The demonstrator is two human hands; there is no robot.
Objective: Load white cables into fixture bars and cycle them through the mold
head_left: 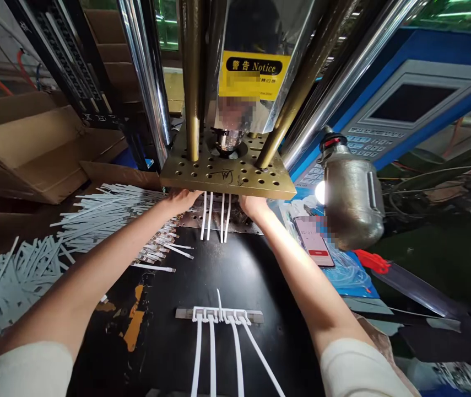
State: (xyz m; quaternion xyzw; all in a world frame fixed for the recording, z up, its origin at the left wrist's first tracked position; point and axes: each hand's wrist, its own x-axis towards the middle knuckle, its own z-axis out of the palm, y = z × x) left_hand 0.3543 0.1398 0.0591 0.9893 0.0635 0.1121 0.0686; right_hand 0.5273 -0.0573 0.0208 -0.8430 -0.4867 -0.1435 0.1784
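Observation:
My left hand [182,199] and my right hand [254,206] both reach under a perforated brass-coloured plate [227,179] of an upright press. The plate hides most of their fingers, so I cannot see what they hold. Between them, several flat white strips [222,218] stick out toward me over the metal block [194,219] under the plate. Nearer me on the black table [235,270] lies a white moulded runner [221,315] with a thin upright stub. It rests across a flat bar [255,316], and several white strips [212,358] run from it toward me.
A big heap of white strips [103,220] with metal ends covers the left. Cardboard boxes [24,149] stand behind it. At right are a phone [313,242] on blue plastic, a metal lamp [353,198], a red-handled tool [373,261] and a blue control panel [409,105]. Shiny columns [146,66] flank the plate.

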